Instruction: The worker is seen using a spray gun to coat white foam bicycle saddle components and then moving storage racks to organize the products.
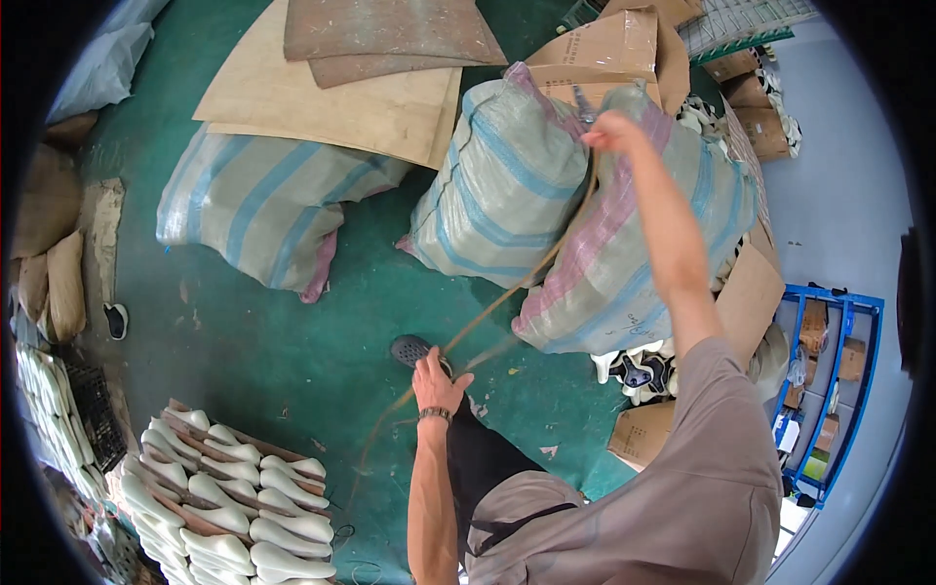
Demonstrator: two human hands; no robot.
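Note:
Far ahead, my right hand is closed on a tan rope at the top of two stuffed woven sacks. A small greyish piece shows beside its fingers, too unclear to name. From there the rope runs down between the striped sack and the larger sack leaning on its right. Closer to me, my left hand has its fingers stretched out and its thumb apart, with the rope passing behind it and trailing toward the floor at lower left. A blurred strand shows near the thumb.
Another sack lies at left under plywood sheets. White curved parts are stacked at lower left. Cardboard boxes stand behind the sacks. A blue shelf rack is against the right wall. My shoe is on the green floor.

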